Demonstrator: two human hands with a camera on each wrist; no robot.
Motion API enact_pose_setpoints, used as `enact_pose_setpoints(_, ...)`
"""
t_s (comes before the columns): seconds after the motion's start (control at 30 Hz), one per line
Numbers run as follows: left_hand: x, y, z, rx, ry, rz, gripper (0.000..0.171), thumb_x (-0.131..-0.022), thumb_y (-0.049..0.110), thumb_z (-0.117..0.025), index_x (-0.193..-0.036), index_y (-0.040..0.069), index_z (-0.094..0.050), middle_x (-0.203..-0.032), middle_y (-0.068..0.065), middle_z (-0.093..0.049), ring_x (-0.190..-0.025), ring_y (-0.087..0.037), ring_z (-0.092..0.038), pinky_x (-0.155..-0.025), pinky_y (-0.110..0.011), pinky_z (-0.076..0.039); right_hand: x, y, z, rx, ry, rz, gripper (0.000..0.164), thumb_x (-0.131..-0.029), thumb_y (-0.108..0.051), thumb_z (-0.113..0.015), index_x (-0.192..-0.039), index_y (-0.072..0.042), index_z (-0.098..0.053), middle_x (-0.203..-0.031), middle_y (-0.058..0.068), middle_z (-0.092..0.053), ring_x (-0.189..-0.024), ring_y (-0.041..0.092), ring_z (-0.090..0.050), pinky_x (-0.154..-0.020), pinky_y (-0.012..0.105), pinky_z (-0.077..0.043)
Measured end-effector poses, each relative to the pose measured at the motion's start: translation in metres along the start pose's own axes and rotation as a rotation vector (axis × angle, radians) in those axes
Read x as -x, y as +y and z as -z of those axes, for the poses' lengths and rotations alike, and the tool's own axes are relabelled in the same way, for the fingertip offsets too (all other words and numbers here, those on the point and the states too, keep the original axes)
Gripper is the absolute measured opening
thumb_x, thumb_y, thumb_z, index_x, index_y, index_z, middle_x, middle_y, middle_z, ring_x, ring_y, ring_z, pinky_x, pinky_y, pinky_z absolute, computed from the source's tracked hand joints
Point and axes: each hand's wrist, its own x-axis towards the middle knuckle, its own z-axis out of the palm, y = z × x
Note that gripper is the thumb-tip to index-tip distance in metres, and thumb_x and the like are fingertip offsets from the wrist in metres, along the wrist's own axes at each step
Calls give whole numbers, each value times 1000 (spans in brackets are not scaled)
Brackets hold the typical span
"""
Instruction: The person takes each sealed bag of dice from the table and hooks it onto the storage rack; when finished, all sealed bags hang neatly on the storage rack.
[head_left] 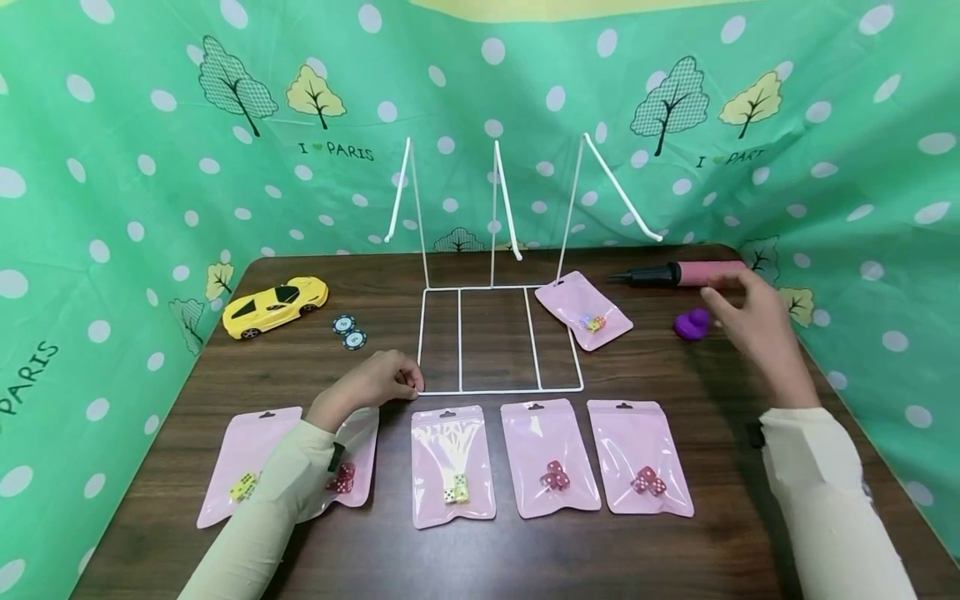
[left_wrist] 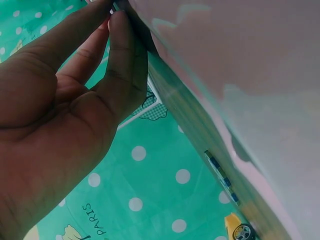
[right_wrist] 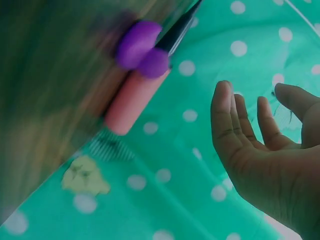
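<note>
A white wire rack (head_left: 498, 391) with three upright hooked arms stands mid-table. At its front left corner, my left hand (head_left: 375, 385) pinches the wire between thumb and fingertips; the left wrist view shows the fingers (left_wrist: 122, 65) meeting, though the grip itself is mostly hidden. My right hand (head_left: 753, 321) hovers over the table's right side with loosely bent fingers, holding nothing. Close by it are a purple rubber duck (head_left: 692, 324) and a pink and black hand pump (head_left: 708, 273). A pink zip pouch with coloured dice (head_left: 583, 310) lies across the rack's right side.
Along the front lie several pink pouches with dice: one with yellow dice (head_left: 247, 454), one partly under my left forearm (head_left: 363, 442), and others (head_left: 453, 450), (head_left: 551, 442), (head_left: 637, 442). At back left are a yellow toy car (head_left: 276, 307) and two poker chips (head_left: 354, 338).
</note>
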Motion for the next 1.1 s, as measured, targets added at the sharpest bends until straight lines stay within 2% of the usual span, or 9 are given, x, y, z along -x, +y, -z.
enact_pose_setpoints(0.07,0,0,0,0,-2,5,12,-95,-4,-78,-88,6,-75,-81,1,-66,-78,-13,-58,-72,-29,-51,11,10,7,-14,-7,-12,46,-114,-28,-54,-144,7,-54,-137,30,-57,-77,-7,-56,-61,14,-51)
enact_pose_setpoints(0.13,0,0,0,0,-4,9,12,-95,-4,-78,-89,6,-75,-81,1,-66,-78,-13,-58,-72,-30,-51,23,21,13,-14,-23,-22,46,-114,-24,-54,-145,9,-52,-136,33,-55,-73,-13,-52,-60,17,-53)
enact_pose_setpoints(0.3,-1,1,0,-1,-4,11,13,-96,-4,-77,-88,7,-75,-82,0,-67,-78,-14,-58,-72,-30,-51,57,44,22,21,-92,-38,48,-114,-19,-55,-148,13,-47,-133,39,-56,-72,-12,-56,-59,27,-59)
enact_pose_setpoints(0.47,0,1,-1,-4,-9,12,13,-96,-3,-77,-89,7,-75,-82,0,-67,-78,-14,-58,-72,-30,-51,91,57,20,44,-180,-55,49,-114,-19,-58,-149,13,-45,-129,40,-58,-76,-11,-58,-61,34,-61)
enact_pose_setpoints(0.57,1,0,-2,-7,-10,11,13,-96,-3,-77,-89,7,-75,-83,0,-66,-78,-15,-58,-71,-30,-51,106,58,14,20,-236,-62,49,-113,-17,-59,-148,14,-45,-130,41,-58,-80,-11,-59,-63,34,-62)
enact_pose_setpoints(0.8,2,0,-4,-3,-2,-4,13,-96,-3,-77,-89,7,-74,-82,0,-66,-78,-14,-58,-71,-30,-51,124,49,3,-47,-378,-87,51,-112,-15,-61,-150,13,-42,-132,38,-58,-86,0,-67,-66,35,-63)
enact_pose_setpoints(0.93,3,-1,-5,-4,-4,-9,15,-96,-3,-78,-87,9,-73,-82,0,-66,-77,-13,-58,-71,-30,-51,132,41,-5,-106,-433,-83,47,-111,-10,-63,-147,13,-43,-128,36,-60,-88,11,-72,-65,37,-63)
enact_pose_setpoints(1.1,2,0,-4,-12,0,-25,15,-95,-3,-78,-87,9,-73,-82,1,-67,-78,-13,-58,-72,-30,-51,138,31,-15,-128,-475,-87,44,-108,-8,-66,-144,11,-48,-122,29,-63,-85,17,-73,-64,37,-63)
